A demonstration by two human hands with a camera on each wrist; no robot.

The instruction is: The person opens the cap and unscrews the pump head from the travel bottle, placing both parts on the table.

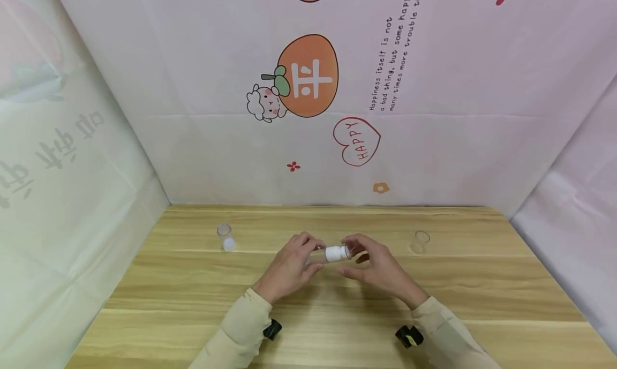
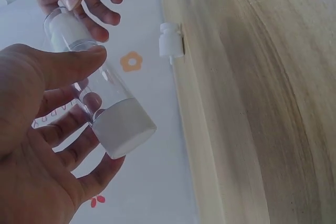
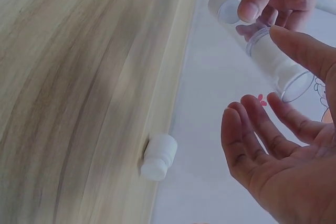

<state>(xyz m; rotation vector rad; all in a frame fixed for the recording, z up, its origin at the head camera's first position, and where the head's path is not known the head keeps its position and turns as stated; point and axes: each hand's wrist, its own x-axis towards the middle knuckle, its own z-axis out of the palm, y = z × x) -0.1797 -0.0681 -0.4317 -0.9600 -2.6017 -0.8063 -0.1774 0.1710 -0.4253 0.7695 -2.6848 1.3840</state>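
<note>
One transparent, plastic-looking cylindrical bottle (image 1: 330, 254) with a white base (image 2: 126, 127) and a white sleeve (image 3: 278, 69) is gripped above the wood-grain table (image 1: 308, 315) by the left hand (image 1: 291, 267) at nine o'clock, apparently to present the sleeved end to the right hand (image 1: 378, 267) at three, whose fingers sit loosely parted around it, unclenched, exact contact unconfirmed. Two small clear cups sit well apart, presumably leaving both hands room: a cup with a white round part (image 1: 225, 238) beyond nine o'clock and a plain cup (image 1: 420, 242) beyond three. One white two-tiered pump-like piece (image 2: 170, 43) shows near the table's far edge; its clock position cannot be fixed.
</note>
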